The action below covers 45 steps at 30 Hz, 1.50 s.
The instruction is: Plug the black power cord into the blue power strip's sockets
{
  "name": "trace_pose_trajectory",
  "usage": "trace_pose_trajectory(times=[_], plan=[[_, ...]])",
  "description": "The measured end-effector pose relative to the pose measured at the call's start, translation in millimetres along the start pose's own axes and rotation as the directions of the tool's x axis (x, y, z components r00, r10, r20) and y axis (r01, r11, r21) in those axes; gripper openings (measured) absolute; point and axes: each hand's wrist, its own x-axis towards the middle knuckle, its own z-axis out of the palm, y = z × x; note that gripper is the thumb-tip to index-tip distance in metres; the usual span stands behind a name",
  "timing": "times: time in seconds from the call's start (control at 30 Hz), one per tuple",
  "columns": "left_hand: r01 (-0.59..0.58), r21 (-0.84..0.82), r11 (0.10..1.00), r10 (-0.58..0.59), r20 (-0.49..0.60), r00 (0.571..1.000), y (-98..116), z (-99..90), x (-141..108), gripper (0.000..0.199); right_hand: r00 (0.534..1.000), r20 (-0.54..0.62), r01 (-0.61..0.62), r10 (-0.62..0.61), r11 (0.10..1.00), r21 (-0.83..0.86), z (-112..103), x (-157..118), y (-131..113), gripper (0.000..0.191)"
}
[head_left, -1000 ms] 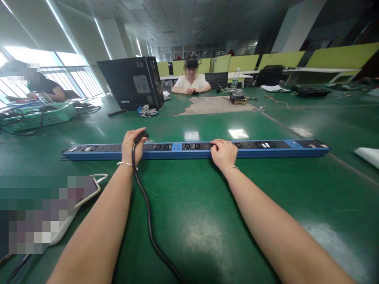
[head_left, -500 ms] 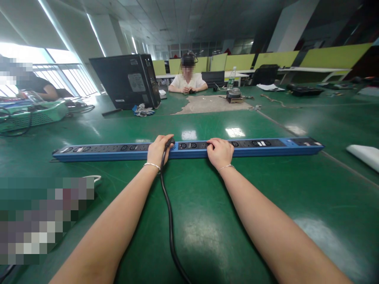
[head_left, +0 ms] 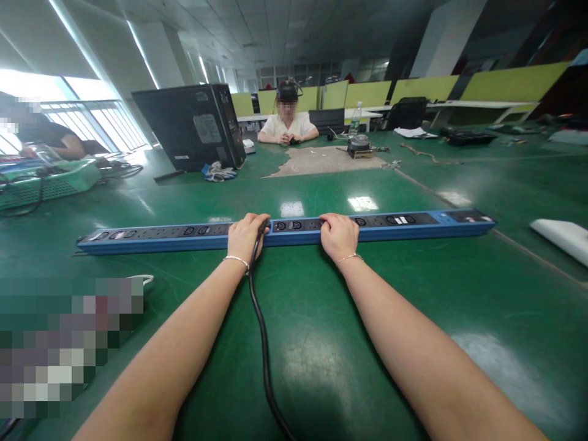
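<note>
A long blue power strip (head_left: pixel 294 237) with black sockets lies crosswise on the green table (head_left: pixel 312 318). My left hand (head_left: pixel 245 237) is closed on a black plug (head_left: pixel 263 226) at the strip, left of its middle. From the plug a black cable (head_left: pixel 263 331) runs down past my wrist to the bottom edge of the view. My right hand (head_left: pixel 339 236) grips the strip right of its middle, with its fingers bent over the sockets. The plug's front end is hidden by my left hand.
A black computer case (head_left: pixel 188 128) and gloves (head_left: pixel 219 172) stand and lie behind, at the left. A green basket (head_left: pixel 59 180) is at the far left, a white object (head_left: pixel 560 240) at the right. Across the table sits a person (head_left: pixel 288 125) in a headset, near a bottle (head_left: pixel 355 119).
The view has shifted slightly, so the scene sits a little further left. My left fingers now cover more of the plug. My right hand keeps its place on the strip.
</note>
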Motion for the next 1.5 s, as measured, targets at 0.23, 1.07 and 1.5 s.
trace_pose_trajectory(times=[0.23, 1.07, 1.5], plan=[[0.010, -0.083, 0.997, -0.014, -0.042, 0.999, -4, 10.2, -2, 0.030, 0.988, -0.125, -0.103, 0.093, 0.992, -0.074, 2, 1, 18, 0.032], [-0.050, -0.030, 0.998, 0.054, 0.146, 0.988, 96, 28.6, 49, 0.031, 0.966, -0.123, -0.221, 0.227, 0.974, 0.058, -4, 7, 8, 0.034], [-0.103, 0.138, 0.985, 0.071, 0.218, 0.973, 95, 24.6, 36, 0.031, 0.943, -0.040, 0.327, -0.332, 0.891, 0.315, -3, 2, -3, 0.050]])
